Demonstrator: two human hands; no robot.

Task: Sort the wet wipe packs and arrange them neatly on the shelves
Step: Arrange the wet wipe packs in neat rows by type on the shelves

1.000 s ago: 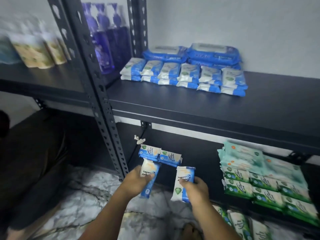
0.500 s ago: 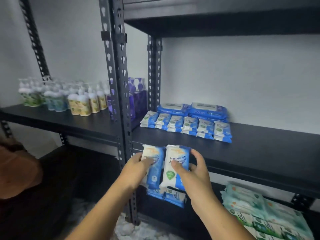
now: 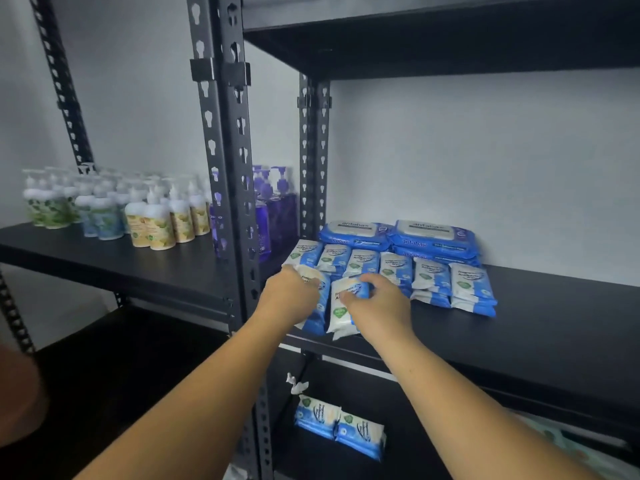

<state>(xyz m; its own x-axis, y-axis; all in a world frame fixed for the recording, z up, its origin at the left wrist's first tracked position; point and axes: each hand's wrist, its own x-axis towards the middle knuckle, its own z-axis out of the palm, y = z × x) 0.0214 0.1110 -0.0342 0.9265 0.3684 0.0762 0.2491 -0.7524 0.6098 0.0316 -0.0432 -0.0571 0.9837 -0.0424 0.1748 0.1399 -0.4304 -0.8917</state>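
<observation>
My left hand [image 3: 289, 295] grips a small blue-and-white wipe pack [image 3: 317, 311] at the front left of the middle shelf [image 3: 536, 327]. Beside it my right hand [image 3: 379, 303] holds a second small pack [image 3: 343, 311], its lower end over the shelf's front edge. Just behind them lies a row of several small blue packs [image 3: 433, 275], stacked two high. Two large blue packs [image 3: 398, 235] lie against the wall behind the row. Two more small blue packs [image 3: 341, 429] sit on the lower shelf.
A black upright post [image 3: 228, 188] stands just left of my hands. The left shelf [image 3: 104, 261] carries several pump bottles [image 3: 114, 209] and purple bottles [image 3: 273, 209]. Green wipe packs [image 3: 568, 445] show at the lower right. The right part of the middle shelf is bare.
Both hands rose from below the shelf's front edge and moved forward onto the middle shelf, carrying the two small packs up to the front of the blue row.
</observation>
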